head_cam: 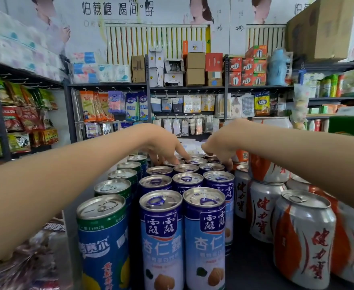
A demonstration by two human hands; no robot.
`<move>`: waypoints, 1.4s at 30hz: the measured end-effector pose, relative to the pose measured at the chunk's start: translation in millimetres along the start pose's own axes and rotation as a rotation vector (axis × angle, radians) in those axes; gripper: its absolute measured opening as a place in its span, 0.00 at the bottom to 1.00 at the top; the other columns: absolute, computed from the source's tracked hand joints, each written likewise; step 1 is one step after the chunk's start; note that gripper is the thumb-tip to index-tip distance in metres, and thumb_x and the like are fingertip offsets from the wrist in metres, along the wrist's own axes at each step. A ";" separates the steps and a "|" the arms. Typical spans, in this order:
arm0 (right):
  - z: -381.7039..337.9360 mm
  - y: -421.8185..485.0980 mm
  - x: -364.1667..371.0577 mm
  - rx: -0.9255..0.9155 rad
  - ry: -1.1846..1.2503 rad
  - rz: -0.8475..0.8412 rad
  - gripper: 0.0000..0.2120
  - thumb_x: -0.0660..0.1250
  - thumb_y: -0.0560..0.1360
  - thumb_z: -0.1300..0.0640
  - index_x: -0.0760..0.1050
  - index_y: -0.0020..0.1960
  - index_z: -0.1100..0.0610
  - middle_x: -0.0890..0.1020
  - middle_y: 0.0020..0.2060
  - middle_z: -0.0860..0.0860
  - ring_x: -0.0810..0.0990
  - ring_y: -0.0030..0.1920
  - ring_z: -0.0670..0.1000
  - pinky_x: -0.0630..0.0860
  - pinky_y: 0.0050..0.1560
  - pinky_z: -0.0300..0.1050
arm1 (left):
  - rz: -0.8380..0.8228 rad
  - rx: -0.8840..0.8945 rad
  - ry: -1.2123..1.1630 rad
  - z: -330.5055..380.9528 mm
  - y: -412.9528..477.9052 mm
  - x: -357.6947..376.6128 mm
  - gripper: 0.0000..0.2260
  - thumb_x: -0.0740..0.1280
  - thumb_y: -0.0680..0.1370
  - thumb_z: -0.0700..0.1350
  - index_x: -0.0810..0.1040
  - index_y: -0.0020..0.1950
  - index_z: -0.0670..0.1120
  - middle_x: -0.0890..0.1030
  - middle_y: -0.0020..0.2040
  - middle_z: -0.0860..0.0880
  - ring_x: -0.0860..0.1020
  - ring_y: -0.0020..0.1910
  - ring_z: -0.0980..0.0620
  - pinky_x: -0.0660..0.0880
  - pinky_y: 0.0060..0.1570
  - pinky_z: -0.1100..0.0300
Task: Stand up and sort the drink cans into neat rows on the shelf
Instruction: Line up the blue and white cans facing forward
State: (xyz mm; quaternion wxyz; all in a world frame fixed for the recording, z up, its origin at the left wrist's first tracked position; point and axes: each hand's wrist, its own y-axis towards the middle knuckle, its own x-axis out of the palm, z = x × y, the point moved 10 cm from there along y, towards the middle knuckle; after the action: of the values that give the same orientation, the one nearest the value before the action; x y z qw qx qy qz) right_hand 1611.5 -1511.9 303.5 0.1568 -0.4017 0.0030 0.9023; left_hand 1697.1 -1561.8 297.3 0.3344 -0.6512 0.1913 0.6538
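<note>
Step in hand looked like squaring off the far end of the blue almond drink cans (161, 237) on the dark shelf (247, 266). Left hand (161, 148) had its fingers fairly straight, tips resting on the back lids, gripping nothing. Right hand (217, 148) was curled down over a back-corner can, but I couldn't tell if it actually gripped it. Counted 8 blue cans in plain view, standing 2, 3, 3, with more half hidden under the hands. 5 green-rimmed cans (104, 237) stood in 1 column just left, and at least 5 orange-and-white cans (304, 237) to the right, 1 stacked on another. Next move probably calls for nudging those back cans flush, gently, since they're tall and tightly packed.
</note>
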 end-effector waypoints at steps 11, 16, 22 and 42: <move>-3.9 4.6 -1.9 -0.106 0.096 0.031 0.13 0.74 0.69 0.53 0.80 0.50 0.58 0.80 0.39 0.50 0.75 0.39 0.50 0.71 0.36 0.39 | 0.114 0.002 0.001 -11.6 -3.1 -12.2 0.09 0.68 0.76 0.41 0.76 0.56 0.49 0.76 0.53 0.48 0.80 0.49 0.48 0.79 0.49 0.55; -9.4 -5.6 -9.6 -0.125 0.125 0.091 0.08 0.70 0.73 0.57 0.76 0.36 0.57 0.74 0.31 0.47 0.71 0.33 0.47 0.67 0.31 0.37 | 0.127 0.046 0.007 -6.6 -7.7 -14.3 0.15 0.60 0.79 0.36 0.79 0.57 0.52 0.75 0.58 0.51 0.76 0.44 0.55 0.78 0.42 0.60; 2.6 -10.9 -5.8 -0.091 0.494 0.011 0.16 0.60 0.76 0.68 0.75 0.63 0.60 0.79 0.43 0.51 0.81 0.42 0.50 0.78 0.40 0.38 | 0.062 0.073 0.007 -0.2 -18.9 -13.8 0.27 0.50 0.77 0.28 0.76 0.64 0.50 0.76 0.62 0.49 0.76 0.56 0.54 0.73 0.42 0.67; 1.3 -1.7 1.8 0.095 1.145 -0.082 0.15 0.56 0.77 0.68 0.73 0.61 0.69 0.77 0.58 0.65 0.75 0.61 0.62 0.74 0.59 0.50 | -0.009 0.029 0.044 -12.0 -33.7 2.9 0.34 0.46 0.73 0.24 0.66 0.72 0.51 0.69 0.71 0.46 0.70 0.67 0.52 0.69 0.62 0.58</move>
State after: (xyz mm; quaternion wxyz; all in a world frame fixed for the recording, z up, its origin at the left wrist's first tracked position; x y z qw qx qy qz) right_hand 1609.8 -1509.6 303.3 0.1830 -0.8185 0.1123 0.5329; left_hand 1729.2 -1545.8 299.8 0.3425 -0.6615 0.2051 0.6349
